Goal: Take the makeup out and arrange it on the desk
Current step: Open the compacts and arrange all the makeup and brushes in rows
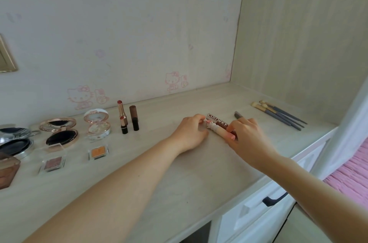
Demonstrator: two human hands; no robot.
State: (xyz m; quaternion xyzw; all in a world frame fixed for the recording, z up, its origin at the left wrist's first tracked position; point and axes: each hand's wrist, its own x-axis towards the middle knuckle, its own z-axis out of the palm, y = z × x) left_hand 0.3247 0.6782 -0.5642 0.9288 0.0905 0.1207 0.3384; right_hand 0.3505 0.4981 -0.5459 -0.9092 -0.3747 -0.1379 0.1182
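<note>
Lying side by side near the middle of the tabletop (199,173) are two lip tubes, both angled from upper left to lower right: a peach lip tube (220,132) with a small figure-shaped cap, and just behind it a brown lip tube (218,122) lettered in white. The left hand (190,133) has its grip pinched on the capped end of the peach lip tube. The right hand (246,135) curls its grip over the other end; it seems to be grasping the peach lip tube, though its fingers also cover the brown one.

Behind the right hand lies a dark pencil (238,115), and further right a set of makeup brushes (278,113) fans out. To the left stand three lipsticks (124,125). Beyond them sit a white floral compact (97,123), a rose-gold compact (59,131) and a silver compact (14,139), all open. Two clear eyeshadow pans (98,152) and a brown case (8,171) lie in front of these.
</note>
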